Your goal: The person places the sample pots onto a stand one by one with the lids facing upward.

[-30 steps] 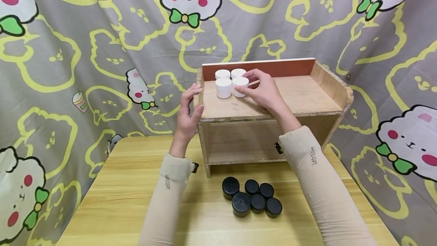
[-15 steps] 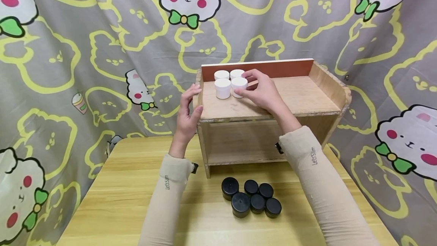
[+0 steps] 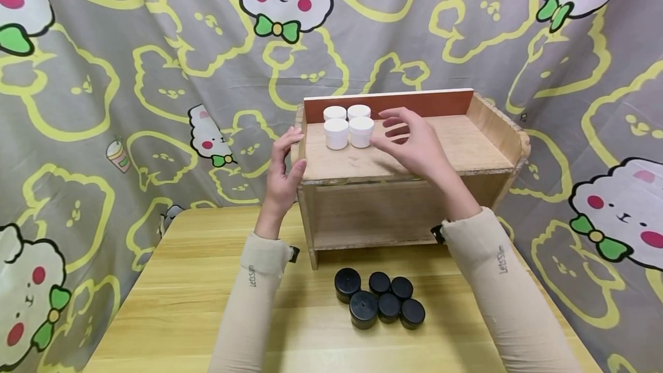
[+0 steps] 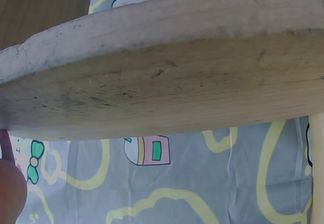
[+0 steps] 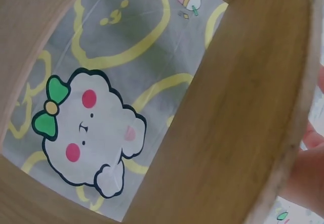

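Observation:
Four-square on the shelf top stand several small white lidded jars, grouped at its left end; the front right jar (image 3: pixel 361 132) is nearest my right hand (image 3: pixel 416 141). That hand has its fingers spread and loosely bent, with nothing between them; the thumb tip is close beside the jar. My left hand (image 3: pixel 282 174) holds the left side panel of the wooden shelf (image 3: pixel 414 160), fingers over its edge and thumb toward the front. In the left wrist view a wooden board (image 4: pixel 167 82) fills much of the picture. The right wrist view looks into the shelf's open compartment (image 5: pixel 233 107).
Several black round-lidded jars (image 3: pixel 364 308), two larger than the others, stand clustered on the wooden table (image 3: pixel 197 304) in front of the shelf. A patterned curtain (image 3: pixel 217 62) hangs behind. The shelf has a reddish back strip (image 3: pixel 430 105) and a raised right side panel (image 3: pixel 497 128).
My right hand has let go of the front right white jar and moved right, its fingers opening. The jars and my left hand keep their places.

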Motion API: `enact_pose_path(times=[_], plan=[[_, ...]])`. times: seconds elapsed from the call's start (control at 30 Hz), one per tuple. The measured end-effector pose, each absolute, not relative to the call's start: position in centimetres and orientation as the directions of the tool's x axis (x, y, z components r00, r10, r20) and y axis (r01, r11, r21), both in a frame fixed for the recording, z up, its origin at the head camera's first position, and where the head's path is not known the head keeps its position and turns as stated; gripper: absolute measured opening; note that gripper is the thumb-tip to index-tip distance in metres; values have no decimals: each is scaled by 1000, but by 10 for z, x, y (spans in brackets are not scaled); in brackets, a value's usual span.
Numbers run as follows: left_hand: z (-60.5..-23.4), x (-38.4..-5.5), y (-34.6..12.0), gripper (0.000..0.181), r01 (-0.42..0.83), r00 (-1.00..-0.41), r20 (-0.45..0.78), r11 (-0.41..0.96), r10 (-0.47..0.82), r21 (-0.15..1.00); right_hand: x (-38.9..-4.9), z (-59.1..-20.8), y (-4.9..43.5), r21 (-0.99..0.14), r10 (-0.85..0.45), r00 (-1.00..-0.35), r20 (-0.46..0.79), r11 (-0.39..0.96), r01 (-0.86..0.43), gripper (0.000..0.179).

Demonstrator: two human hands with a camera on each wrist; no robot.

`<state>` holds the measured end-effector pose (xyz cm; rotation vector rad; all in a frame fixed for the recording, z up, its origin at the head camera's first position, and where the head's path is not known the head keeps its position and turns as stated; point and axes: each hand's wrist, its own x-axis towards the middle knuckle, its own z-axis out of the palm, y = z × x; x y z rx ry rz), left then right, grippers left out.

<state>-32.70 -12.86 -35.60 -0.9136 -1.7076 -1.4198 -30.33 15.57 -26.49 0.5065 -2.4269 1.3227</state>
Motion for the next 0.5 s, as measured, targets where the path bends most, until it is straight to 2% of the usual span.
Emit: enact_pose_path(times=[0.5], plan=[[-356,-325,-129,72,864,-496,866,139,71,483,-251,-279,178,-705,-209,-842,497,468,-532,49]])
